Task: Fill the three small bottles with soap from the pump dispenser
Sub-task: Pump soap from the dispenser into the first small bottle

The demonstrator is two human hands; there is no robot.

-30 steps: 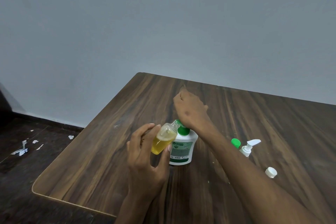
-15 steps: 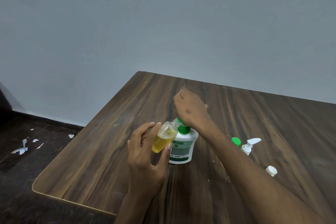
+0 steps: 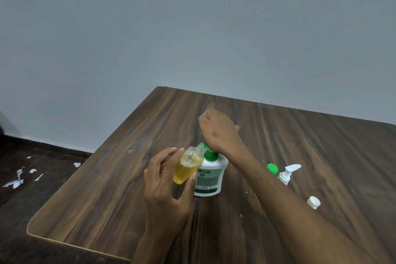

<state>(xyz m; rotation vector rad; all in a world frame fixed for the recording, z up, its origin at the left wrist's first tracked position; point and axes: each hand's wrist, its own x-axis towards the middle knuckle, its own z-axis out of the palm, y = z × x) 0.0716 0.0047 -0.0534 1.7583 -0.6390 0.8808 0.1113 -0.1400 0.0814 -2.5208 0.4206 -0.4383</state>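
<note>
A white pump dispenser with a green pump head stands in the middle of the wooden table. My right hand lies on top of the pump, fingers curled over it. My left hand holds a small clear bottle, tilted, its open neck against the green nozzle. The bottle is more than half full of yellow soap. To the right a green-capped small bottle and a white-pump small bottle show past my right forearm, their lower parts hidden.
A loose white cap lies on the table at the right. The table's left and near edges drop to a dark floor with white paper scraps. A grey wall runs behind the table.
The yellow soap in the small bottle stands a little higher. Both hands keep their places at the pump.
</note>
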